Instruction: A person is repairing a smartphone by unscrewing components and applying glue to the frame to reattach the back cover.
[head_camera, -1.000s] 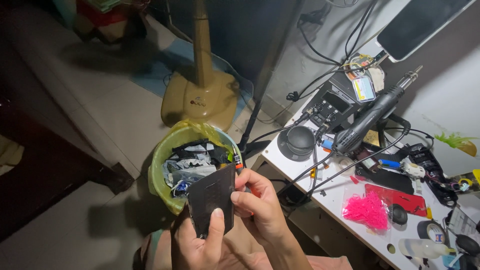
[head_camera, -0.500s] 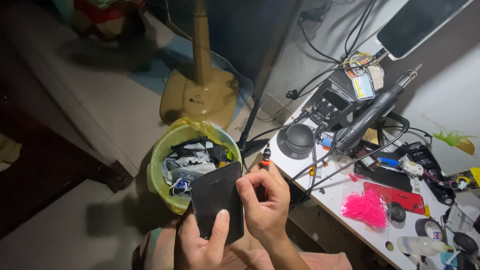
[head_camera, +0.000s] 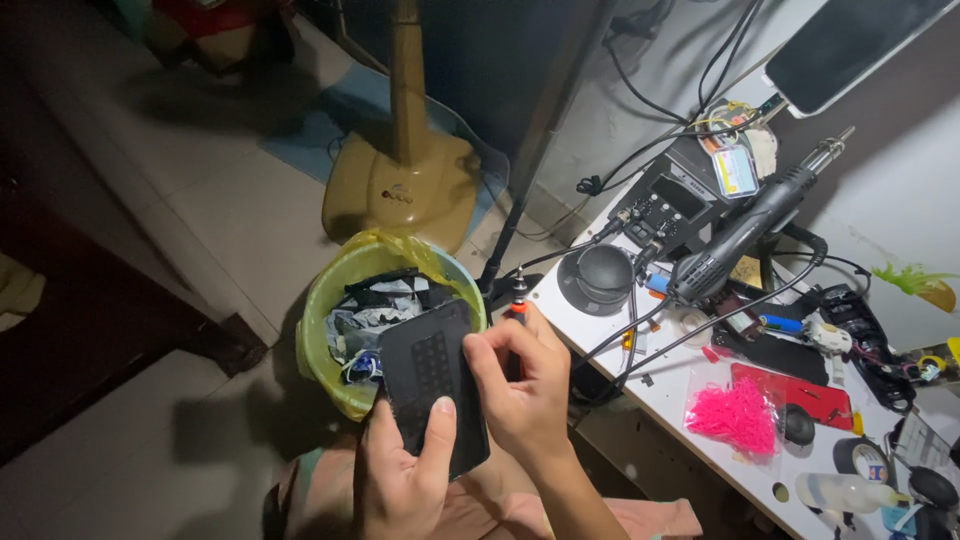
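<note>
**Two hands, one phone over a bin**

Two hands work above a waste bin (head_camera: 330, 300). Left hand (head_camera: 405, 470) grasps a dark phone (head_camera: 435, 385); right hand (head_camera: 515, 385) clenches a screwdriver (head_camera: 518, 300). A slip could drop the phone into the bin.

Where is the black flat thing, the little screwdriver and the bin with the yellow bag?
black flat panel (head_camera: 430, 372), head view, middle of its dotted face.
screwdriver (head_camera: 518, 298), head view, orange band near its top.
bin (head_camera: 322, 300), head view, left rim with yellow bag.
</note>
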